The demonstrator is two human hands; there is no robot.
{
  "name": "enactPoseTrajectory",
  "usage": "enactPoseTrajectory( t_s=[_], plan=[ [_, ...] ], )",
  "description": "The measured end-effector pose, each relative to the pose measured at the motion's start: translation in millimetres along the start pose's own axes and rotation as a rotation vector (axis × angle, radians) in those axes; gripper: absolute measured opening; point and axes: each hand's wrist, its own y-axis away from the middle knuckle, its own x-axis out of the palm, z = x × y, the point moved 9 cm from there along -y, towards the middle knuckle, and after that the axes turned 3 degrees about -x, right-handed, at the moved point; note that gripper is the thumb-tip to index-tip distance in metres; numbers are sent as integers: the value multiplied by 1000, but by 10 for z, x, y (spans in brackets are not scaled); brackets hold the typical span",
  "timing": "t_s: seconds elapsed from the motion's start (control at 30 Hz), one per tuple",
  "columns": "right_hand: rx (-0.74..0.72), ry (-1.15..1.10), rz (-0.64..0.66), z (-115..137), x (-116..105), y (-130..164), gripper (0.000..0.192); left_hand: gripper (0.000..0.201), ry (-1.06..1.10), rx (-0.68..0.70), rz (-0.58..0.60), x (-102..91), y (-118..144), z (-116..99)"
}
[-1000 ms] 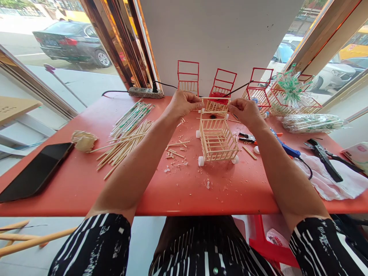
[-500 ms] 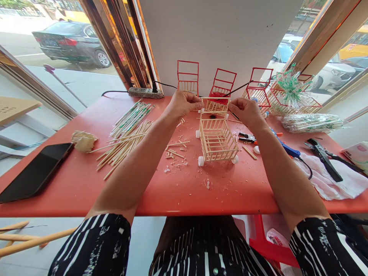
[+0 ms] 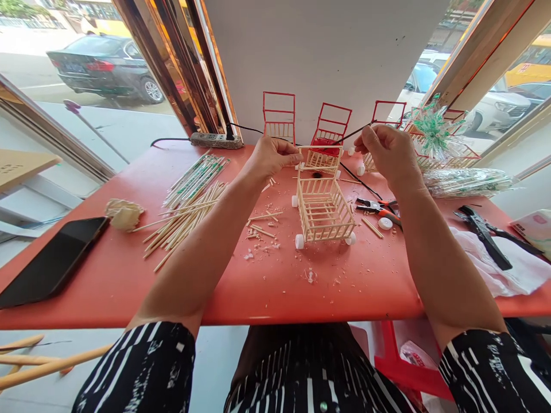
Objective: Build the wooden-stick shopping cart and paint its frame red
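A small cart of pale wooden sticks (image 3: 322, 209) with white wheels stands in the middle of the red table (image 3: 267, 287). My left hand (image 3: 269, 158) pinches the top left corner of the cart's upright back panel. My right hand (image 3: 387, 152) is raised to the right of the cart and is off it. Its fingers are curled together near a black cable (image 3: 344, 137), and I see nothing in them. Stick offcuts and crumbs (image 3: 260, 229) lie left of the cart.
Loose sticks (image 3: 185, 212), crumpled paper (image 3: 123, 212) and a phone (image 3: 51, 261) lie to the left. Red-framed carts (image 3: 279, 117) and a power strip (image 3: 213, 139) line the back wall. Pliers (image 3: 374, 205), a white wheel (image 3: 384, 223), a black tool (image 3: 484, 232) and a white cloth (image 3: 508, 264) are on the right.
My right hand has let go of the cart's back panel and risen up and to the right. My left hand keeps its pinch on the panel.
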Motion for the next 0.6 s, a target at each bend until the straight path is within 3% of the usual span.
enactPoseTrajectory(
  t_s=[0.13,0.37,0.6],
  plan=[
    [-2,43,-15,127,-91,34,46,16,-1,-8,0,-1,-4,9],
    [37,61,-46,252,-336,278,18,17,4,16,10,-1,-19,21],
    [190,234,-147,-56,-847,681,13,18,-1,20,1,-3,-18,27]
  ],
)
